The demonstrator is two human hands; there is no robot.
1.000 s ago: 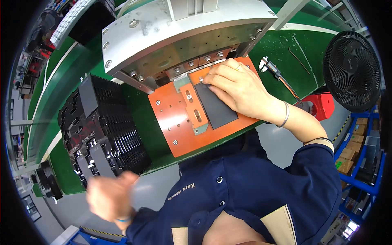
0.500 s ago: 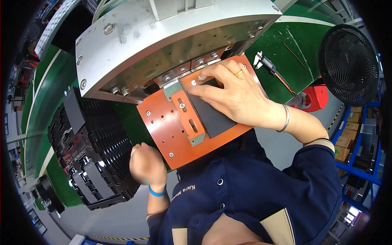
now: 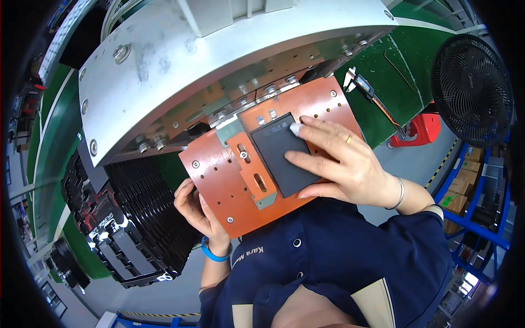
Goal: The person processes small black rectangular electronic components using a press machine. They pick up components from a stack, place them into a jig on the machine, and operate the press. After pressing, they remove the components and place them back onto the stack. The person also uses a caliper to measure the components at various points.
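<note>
A flat black rectangular panel (image 3: 281, 153) lies on the orange plate (image 3: 213, 183), alongside a slotted orange stop block (image 3: 252, 169). My right hand (image 3: 342, 161) rests over the panel's right side, fingers spread; its thumb is by the lower right edge. One fingertip carries a small white covering (image 3: 296, 129). My left hand (image 3: 199, 210) is at the plate's left edge, fingers loosely bent and apart, with nothing visible in it. Whether it touches the plate I cannot tell. Beyond the panel, a grey metal press-like machine (image 3: 191, 71) overhangs the plate's far edge.
Black ribbed trays (image 3: 136, 213) stand stacked to the left. On the green table at the right lie a digital caliper (image 3: 372, 98) and a hex key (image 3: 398, 68). A red stool (image 3: 421, 130) and a black fan (image 3: 470, 90) are farther right, near blue shelving (image 3: 478, 221).
My right hand has drawn back from the panel's far end toward its right side, uncovering more of it. My left hand, blurred before, has come up against the plate's left edge. The view has shifted slightly.
</note>
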